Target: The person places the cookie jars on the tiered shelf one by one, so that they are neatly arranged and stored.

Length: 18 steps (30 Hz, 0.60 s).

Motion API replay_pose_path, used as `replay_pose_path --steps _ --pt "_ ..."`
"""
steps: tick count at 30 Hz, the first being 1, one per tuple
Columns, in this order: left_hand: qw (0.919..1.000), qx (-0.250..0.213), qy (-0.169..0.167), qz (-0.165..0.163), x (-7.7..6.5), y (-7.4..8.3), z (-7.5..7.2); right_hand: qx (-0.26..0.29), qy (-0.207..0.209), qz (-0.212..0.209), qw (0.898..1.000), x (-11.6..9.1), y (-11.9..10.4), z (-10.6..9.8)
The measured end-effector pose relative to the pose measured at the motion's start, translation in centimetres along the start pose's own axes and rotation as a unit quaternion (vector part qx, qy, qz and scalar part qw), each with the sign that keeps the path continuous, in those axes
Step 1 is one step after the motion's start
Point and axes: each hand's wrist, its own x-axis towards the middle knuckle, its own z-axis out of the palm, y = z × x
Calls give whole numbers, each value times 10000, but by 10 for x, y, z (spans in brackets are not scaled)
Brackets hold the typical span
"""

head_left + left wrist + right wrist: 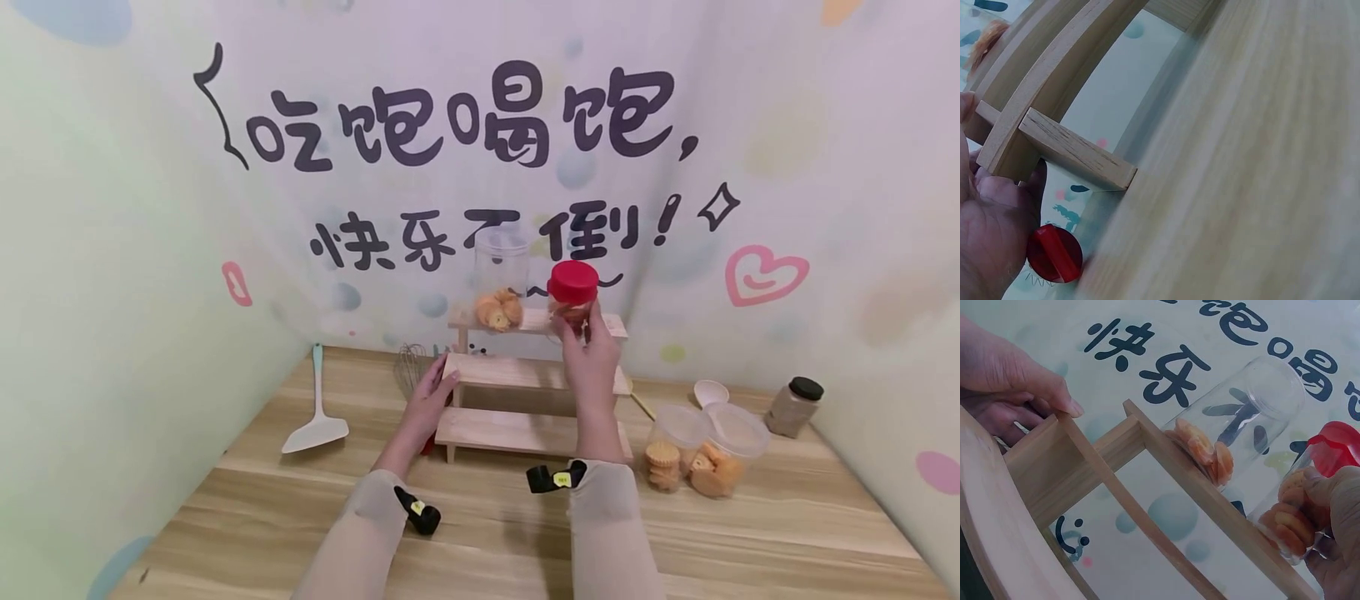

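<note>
A light wooden three-tier rack [517, 427] stands on the table against the wall. My left hand [427, 404] grips the left end of its middle board, thumb on top and fingers beneath in the left wrist view. My right hand [592, 362] holds a clear jar of cookies with a red lid [573, 282] at the right of the top tier. In the right wrist view the base of this jar [1285, 531] is at the top board; whether it bears weight there I cannot tell. Left of it, a lidless-looking clear jar [501, 271] with cookies sits on that board.
Right of the rack are two clear cookie containers [678, 425], a pale spoon [710, 392] and a black-lidded jar [795, 407]. A white spatula [317, 429] lies at left. Behind my left hand are a whisk [410, 367] and a red round object [1055, 253].
</note>
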Motion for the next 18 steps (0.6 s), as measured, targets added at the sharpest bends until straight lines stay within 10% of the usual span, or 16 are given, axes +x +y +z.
replay_pose_path --steps 9,18 --pt "10000 19 -7 -52 1 1 -1 -185 -1 116 9998 -3 8 6" --pt "10000 -84 33 7 17 -30 -3 -496 74 -61 9987 -4 13 8"
